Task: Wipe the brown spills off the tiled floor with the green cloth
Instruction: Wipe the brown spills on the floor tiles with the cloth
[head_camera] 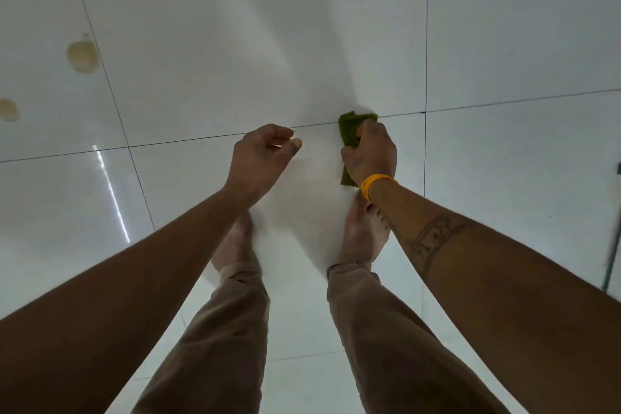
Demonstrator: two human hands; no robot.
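I see the green cloth (353, 134) bunched in the right hand (369, 155) (fingers curled round it) over a grout line of the tiled floor (504, 27), left hand (260, 156) loosely curled and empty, two brown spills (82, 57) far left.

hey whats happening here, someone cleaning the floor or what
A person is bent over a white tiled floor. Their right hand grips a green cloth low over a grout line, and the left hand hangs beside it holding nothing. Two brown spills off to the left are not yet wiped.
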